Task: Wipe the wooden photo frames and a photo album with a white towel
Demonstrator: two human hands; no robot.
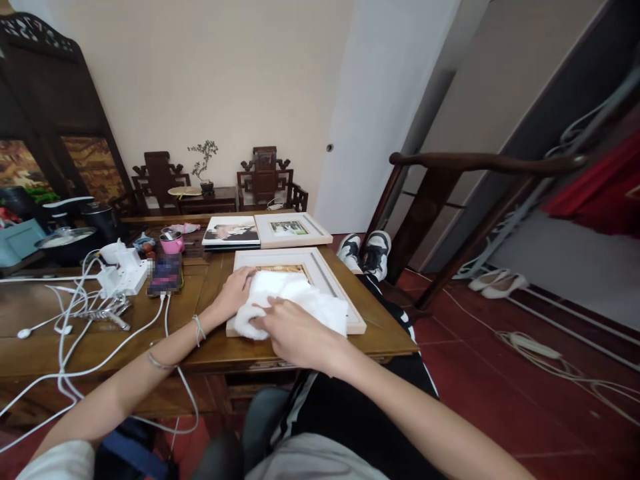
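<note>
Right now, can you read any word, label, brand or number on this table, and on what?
None can be read.
Phone screen: blurred out.
Far photo print and far frame: too small to tell.
White power strip: no legible marking.
Near frame: no lettering shows.

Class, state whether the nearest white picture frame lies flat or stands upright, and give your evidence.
Lying flat: the frame rests on the table, a white cloth over it, left hand and right hand on top.

Soft even daylight — edges warped
</note>
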